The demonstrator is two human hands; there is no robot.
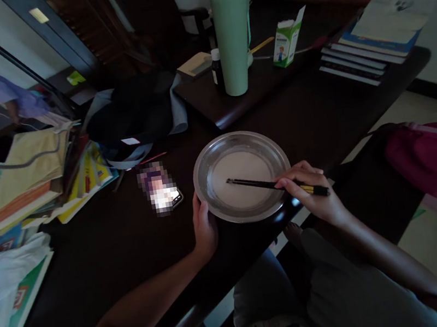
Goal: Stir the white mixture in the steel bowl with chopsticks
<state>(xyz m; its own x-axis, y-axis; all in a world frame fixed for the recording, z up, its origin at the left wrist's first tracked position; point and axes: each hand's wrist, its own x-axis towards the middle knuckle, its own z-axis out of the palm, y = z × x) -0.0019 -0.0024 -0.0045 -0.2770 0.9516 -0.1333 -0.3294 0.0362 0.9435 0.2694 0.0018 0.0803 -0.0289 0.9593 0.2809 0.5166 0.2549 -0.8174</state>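
A shallow round metal bowl (247, 216) sits on the dark table near its front edge. Inside it is a whitish liquid (242, 195). My left hand (204, 225) grips the bowl's left rim, with the thumb at the edge and the other fingers hidden beneath. In my right hand (319, 194) is a pair of black chopsticks (255, 184) with gold bands near the thick ends. Their tips lie close together over the middle of the bowl, at or in the liquid; the exact depth is unclear.
Left of the bowl lies a lit phone (160, 192). A green thermos (230, 40), dark bottle (217, 70) and small carton (286, 45) stand behind. Books (374, 47) are stacked right; papers (31, 160) and a black bag (135, 110) lie left. A person (7, 89) is at far left.
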